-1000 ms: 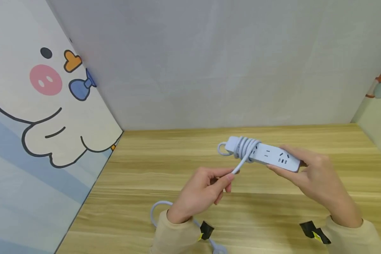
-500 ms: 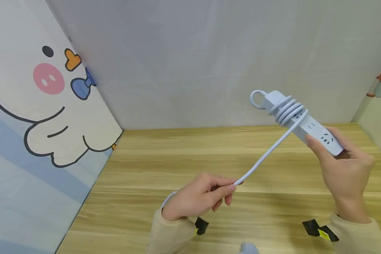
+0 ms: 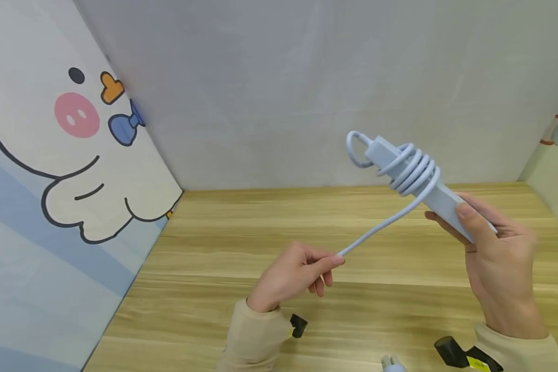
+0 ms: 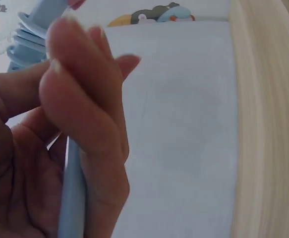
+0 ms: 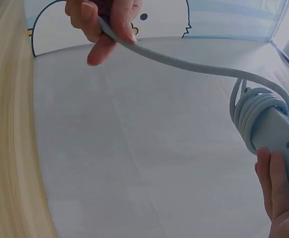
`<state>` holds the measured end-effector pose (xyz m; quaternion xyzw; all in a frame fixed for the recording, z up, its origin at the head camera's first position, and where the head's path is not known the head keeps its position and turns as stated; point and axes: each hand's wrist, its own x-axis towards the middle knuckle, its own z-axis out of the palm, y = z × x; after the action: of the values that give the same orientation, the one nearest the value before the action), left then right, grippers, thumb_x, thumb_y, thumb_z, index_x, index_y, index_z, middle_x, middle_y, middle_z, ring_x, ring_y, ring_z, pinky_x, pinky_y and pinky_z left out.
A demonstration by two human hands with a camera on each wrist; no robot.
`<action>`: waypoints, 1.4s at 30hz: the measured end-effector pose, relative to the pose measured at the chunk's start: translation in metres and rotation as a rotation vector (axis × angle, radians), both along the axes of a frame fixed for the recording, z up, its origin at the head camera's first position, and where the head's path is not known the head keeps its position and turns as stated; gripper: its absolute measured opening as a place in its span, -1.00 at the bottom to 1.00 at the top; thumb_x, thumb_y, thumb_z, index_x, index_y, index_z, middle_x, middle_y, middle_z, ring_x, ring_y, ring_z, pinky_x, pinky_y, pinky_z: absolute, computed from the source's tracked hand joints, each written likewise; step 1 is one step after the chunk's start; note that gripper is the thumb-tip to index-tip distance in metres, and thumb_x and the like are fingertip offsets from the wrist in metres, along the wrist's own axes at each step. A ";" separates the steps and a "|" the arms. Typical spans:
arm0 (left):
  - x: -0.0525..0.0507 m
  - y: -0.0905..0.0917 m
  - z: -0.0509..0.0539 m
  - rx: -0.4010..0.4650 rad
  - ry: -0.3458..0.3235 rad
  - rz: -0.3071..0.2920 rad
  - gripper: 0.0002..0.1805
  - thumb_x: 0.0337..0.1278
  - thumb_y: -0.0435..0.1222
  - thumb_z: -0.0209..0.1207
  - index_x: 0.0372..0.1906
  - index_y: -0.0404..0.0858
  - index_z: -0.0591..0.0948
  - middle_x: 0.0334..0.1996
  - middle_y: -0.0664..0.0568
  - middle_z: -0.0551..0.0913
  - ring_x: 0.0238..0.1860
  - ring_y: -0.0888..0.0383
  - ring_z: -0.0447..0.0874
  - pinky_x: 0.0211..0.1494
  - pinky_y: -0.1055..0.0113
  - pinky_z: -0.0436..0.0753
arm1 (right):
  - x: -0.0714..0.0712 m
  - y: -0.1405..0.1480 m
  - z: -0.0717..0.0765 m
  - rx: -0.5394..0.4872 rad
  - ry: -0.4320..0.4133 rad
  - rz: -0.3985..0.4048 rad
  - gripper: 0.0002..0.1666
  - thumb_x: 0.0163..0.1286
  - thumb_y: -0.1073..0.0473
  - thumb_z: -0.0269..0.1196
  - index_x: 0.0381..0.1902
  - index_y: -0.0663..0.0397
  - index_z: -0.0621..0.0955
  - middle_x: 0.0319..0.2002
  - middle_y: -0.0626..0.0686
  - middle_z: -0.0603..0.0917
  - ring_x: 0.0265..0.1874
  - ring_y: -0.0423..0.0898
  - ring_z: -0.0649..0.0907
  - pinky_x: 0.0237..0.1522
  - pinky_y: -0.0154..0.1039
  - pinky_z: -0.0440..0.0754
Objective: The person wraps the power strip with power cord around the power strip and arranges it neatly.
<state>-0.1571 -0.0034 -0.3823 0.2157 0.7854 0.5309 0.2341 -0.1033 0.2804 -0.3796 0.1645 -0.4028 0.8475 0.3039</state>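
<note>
Compared with half a second before, the power strip (image 3: 448, 206) had rolled in the right hand (image 3: 504, 258), so its socket face no longer showed to the head view and a plain face did; it had also shifted a little toward the left hand (image 3: 293, 276). The cord (image 3: 368, 235), nearly straight in that earlier frame, now bowed slightly between the hands, and the plug (image 3: 392, 367) showed its prongs, nearer the person than either hand and between them. The strip's long axis slanted: from the right hand's grip it ran forward and to that hand's left, the cord-entry end farthest away, with a small loop (image 3: 350, 150) beyond it. Coils (image 3: 414, 173) wrapped the strip beyond the right hand's fingers. The right hand was clamped round the near end, holding it above the bench (image 3: 190, 289); the left hand's thumb and forefinger were together, pinching the cord.
</note>
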 end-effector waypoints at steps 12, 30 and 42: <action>-0.015 -0.006 -0.009 -0.019 -0.013 -0.160 -0.75 0.51 -0.22 0.12 -0.07 -0.18 0.78 -0.52 -0.02 0.57 -0.59 0.21 0.48 -0.46 0.45 0.54 | -0.004 0.018 -0.010 -0.023 0.070 0.239 -0.57 0.56 0.56 -0.22 -0.02 0.71 0.59 -0.01 0.42 0.71 -0.14 0.25 0.79 0.12 -0.07 0.68; -0.018 -0.018 -0.015 -0.098 0.101 0.297 -0.70 0.20 0.01 0.36 -0.34 -0.14 0.81 -0.57 0.08 0.68 -0.60 0.14 0.64 -0.39 0.33 0.57 | 0.014 0.020 -0.020 0.466 -0.037 0.457 -0.51 0.35 0.68 -0.03 0.13 0.43 0.64 0.06 0.22 0.75 -0.12 0.01 0.80 -0.11 -0.24 0.75; -0.007 -0.028 0.007 0.088 0.213 0.368 -0.77 0.20 -0.07 0.40 -0.24 -0.14 0.81 -0.56 0.02 0.63 -0.65 0.11 0.52 -0.44 0.33 0.57 | 0.024 0.015 0.000 1.116 -0.012 0.404 -0.42 0.06 0.64 0.40 0.08 0.23 0.71 0.01 0.06 0.79 -0.19 -0.17 0.75 -0.34 -0.31 0.72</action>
<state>-0.1638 -0.0314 -0.3757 0.1334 0.8077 0.5729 0.0393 -0.0794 0.2949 -0.3798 0.3679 -0.7502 0.5494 0.0020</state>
